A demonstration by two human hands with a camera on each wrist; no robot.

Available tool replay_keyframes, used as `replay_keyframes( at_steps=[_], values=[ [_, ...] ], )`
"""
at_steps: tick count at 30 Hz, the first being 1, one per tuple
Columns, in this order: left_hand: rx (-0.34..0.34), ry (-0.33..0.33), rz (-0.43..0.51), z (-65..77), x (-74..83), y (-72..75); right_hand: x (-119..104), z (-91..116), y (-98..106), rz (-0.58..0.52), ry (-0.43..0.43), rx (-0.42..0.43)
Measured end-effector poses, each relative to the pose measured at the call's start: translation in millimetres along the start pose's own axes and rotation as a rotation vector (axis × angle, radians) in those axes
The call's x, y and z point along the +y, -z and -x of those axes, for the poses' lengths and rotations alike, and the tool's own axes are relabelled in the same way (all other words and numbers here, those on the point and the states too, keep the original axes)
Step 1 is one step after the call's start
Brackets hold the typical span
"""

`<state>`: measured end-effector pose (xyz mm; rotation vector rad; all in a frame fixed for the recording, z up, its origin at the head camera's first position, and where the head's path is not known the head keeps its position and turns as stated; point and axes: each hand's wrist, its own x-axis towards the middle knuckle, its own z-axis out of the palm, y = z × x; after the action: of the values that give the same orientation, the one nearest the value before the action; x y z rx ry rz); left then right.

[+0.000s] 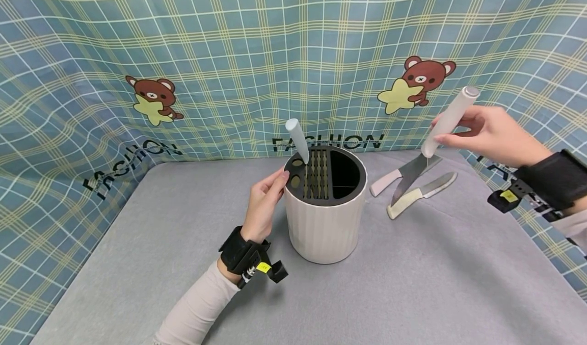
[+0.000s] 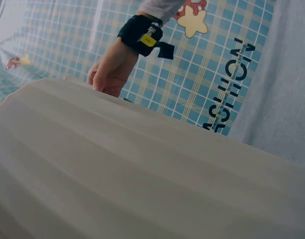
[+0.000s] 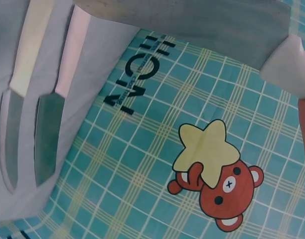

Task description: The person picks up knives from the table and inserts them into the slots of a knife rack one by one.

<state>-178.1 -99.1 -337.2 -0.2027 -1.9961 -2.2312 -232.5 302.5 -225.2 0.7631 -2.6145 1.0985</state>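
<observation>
A white ribbed knife holder with a dark slotted top stands mid-table. My left hand grips its left side, thumb at the rim; the holder's wall fills much of the left wrist view. A pale blue handle sticks up from the top. To the right, my right hand holds a knife by its white handle, with the broad blade pointing down and left. Below that blade, a pink-handled knife and a cream-handled knife lie on the table.
The table wears a grey cloth. Behind and at the sides hangs a checked curtain printed with bears and lettering. The holder's top has a large open compartment on the right and round holes on the left.
</observation>
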Motion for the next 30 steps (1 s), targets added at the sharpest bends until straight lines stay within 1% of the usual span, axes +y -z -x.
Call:
replay_keyframes(
  at_steps=[5, 11, 15, 18, 22, 25, 28, 30],
  values=[
    [-0.002, -0.002, 0.001, 0.0, -0.2, 0.5, 3.4, 2.3, 1.6, -0.009, -0.073, 0.015],
    [-0.004, -0.008, -0.002, -0.2, 0.2, 0.6, 5.9, 4.8, 2.9, -0.032, -0.108, 0.028],
    [-0.004, -0.012, -0.001, -0.4, 0.6, 0.6, 7.7, 6.2, 3.4, -0.035, -0.134, 0.053],
    [-0.003, -0.011, 0.004, -0.5, 0.7, 0.4, 11.0, 7.0, 3.1, -0.101, -0.141, 0.072],
    [-0.002, -0.004, 0.01, -0.1, 0.8, 0.2, 17.1, 9.4, 2.0, -0.242, -0.127, 0.093],
    [-0.003, 0.0, 0.015, 0.4, 0.9, 0.2, 21.6, 12.1, 1.2, -0.295, -0.117, 0.114],
    [-0.006, -0.002, 0.017, 0.8, 1.2, 0.1, 24.9, 15.0, 0.4, -0.411, -0.109, 0.131],
    [-0.006, -0.003, 0.017, 0.9, 1.2, 0.2, 26.4, 17.1, 0.0, -0.532, -0.103, 0.137]
  ],
)
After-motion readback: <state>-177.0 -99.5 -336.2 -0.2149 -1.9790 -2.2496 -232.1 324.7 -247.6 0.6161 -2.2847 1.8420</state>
